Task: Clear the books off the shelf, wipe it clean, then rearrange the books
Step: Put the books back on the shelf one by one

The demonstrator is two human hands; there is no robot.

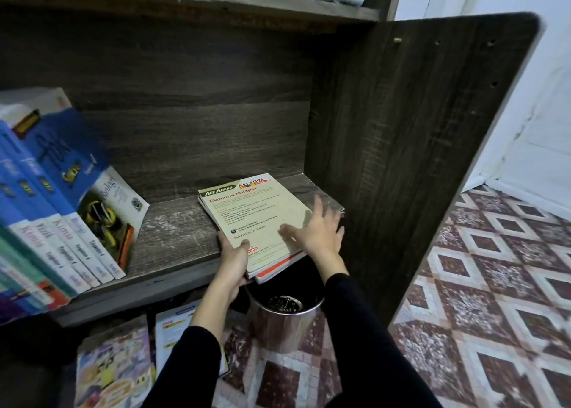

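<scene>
Two hands on task item. Locate book stack [256,216] flat at right end of shelf [173,237], near end overhanging shelf front edge, long axis front to back. Note left hand [233,262] gripping near-left corner, fingers curled under; right hand [318,234] laid flat on top cover, fingers spread. Equally close; expect travel along that axis, across shelf front.

A long black left sleeve [191,361] and right sleeve [364,330] fill the lower centre, ending at the wrists; the left hand [233,262] and right hand [318,231] are bare.
</scene>
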